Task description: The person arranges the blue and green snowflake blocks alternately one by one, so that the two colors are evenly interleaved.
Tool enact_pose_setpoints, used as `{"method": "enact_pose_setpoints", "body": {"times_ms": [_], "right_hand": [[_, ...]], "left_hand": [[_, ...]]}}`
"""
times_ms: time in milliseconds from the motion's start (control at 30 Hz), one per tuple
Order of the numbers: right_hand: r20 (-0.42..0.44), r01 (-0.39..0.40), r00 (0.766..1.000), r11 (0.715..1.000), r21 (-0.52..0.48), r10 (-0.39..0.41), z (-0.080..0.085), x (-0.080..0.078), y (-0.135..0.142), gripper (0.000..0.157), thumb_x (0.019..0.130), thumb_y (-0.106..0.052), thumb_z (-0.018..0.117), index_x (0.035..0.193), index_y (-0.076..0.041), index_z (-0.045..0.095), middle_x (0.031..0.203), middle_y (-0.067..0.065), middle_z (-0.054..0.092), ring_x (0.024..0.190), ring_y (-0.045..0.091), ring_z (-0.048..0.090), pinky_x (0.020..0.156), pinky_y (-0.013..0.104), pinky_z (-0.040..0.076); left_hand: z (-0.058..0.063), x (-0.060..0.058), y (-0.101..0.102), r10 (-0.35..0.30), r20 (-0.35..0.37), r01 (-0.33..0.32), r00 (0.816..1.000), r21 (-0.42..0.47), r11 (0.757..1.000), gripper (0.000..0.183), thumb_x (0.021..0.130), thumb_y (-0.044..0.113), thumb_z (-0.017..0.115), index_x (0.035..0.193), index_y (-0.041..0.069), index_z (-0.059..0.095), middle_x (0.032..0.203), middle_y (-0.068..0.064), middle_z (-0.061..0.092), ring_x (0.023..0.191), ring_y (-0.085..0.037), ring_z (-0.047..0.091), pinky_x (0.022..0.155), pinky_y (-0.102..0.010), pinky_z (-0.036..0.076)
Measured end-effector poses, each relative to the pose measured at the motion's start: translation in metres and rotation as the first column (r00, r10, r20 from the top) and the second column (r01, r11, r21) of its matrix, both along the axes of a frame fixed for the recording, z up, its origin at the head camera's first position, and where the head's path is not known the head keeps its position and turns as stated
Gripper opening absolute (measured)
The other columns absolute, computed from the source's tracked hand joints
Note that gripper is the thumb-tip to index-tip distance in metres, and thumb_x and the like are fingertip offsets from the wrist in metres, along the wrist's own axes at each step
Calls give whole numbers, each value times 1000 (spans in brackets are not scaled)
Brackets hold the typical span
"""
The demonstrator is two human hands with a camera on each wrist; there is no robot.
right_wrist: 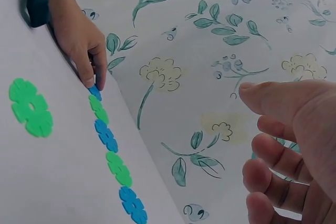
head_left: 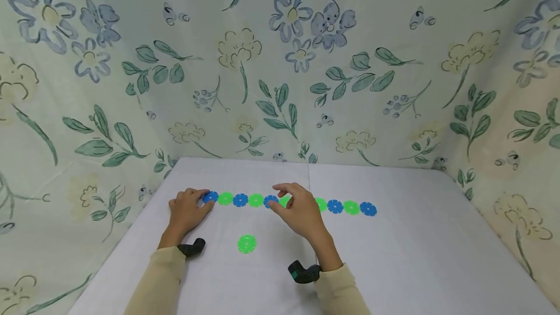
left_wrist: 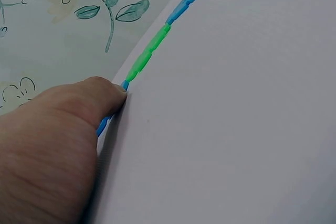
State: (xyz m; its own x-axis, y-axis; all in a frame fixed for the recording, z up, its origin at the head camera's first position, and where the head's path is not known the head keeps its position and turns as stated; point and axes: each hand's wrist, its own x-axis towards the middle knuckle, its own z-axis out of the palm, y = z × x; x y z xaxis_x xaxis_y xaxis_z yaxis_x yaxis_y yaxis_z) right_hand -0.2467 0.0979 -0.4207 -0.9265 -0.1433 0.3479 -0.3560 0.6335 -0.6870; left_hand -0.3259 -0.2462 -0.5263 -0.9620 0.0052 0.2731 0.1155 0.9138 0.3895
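Note:
A row of notched plastic interlocking discs, blue and green in turn, runs across the white table. At its left end my left hand (head_left: 188, 210) pinches a blue disc (head_left: 211, 197) between thumb and fingers, on the tabletop. In the left wrist view, the thumb covers much of that disc. My right hand (head_left: 302, 210) is held above the middle of the row, thumb and fingers apart, with nothing between them. It hides part of a green disc (head_left: 285, 201) and whatever lies just right of it. A blue disc (head_left: 270, 201) shows beside the right thumb.
A single green disc (head_left: 247, 244) lies nearer me, between the forearms. To the right the row goes on to a blue disc (head_left: 368, 209) at its end. Floral cloth (head_left: 271, 62) hangs behind and beside the white table (head_left: 415, 256).

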Motion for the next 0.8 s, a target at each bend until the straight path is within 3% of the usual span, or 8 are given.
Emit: {"method": "enact_pose_setpoints", "body": {"times_ms": [233, 567, 800], "right_hand": [[51, -74, 996, 996, 42, 71, -11, 0, -15, 40, 87, -45, 76, 123, -29, 69, 100, -12, 65, 73, 8, 57, 61, 26, 49], [128, -142, 985, 973, 180, 120, -22, 5, -31, 48, 86, -46, 76, 127, -23, 67, 112, -2, 70, 72, 7, 55, 60, 25, 45], [176, -179, 974, 959, 218, 142, -39, 7, -42, 50, 83, -48, 78, 127, -25, 68, 112, -3, 70, 91, 13, 64, 70, 29, 48]], "left_hand": [[0, 0, -1, 4, -16, -4, 1000, 8, 1000, 52, 92, 47, 66, 135, 18, 64, 125, -18, 61, 116, -40, 51, 91, -61, 30], [0, -1, 2, 3, -17, -3, 1000, 12, 1000, 51, 92, 48, 66, 134, 18, 64, 126, -17, 61, 114, -39, 51, 90, -60, 30], [-1, -1, -1, -1, -5, 2, 1000, 10, 1000, 52, 92, 48, 65, 135, 18, 63, 125, -17, 61, 115, -39, 51, 90, -60, 30]]}}
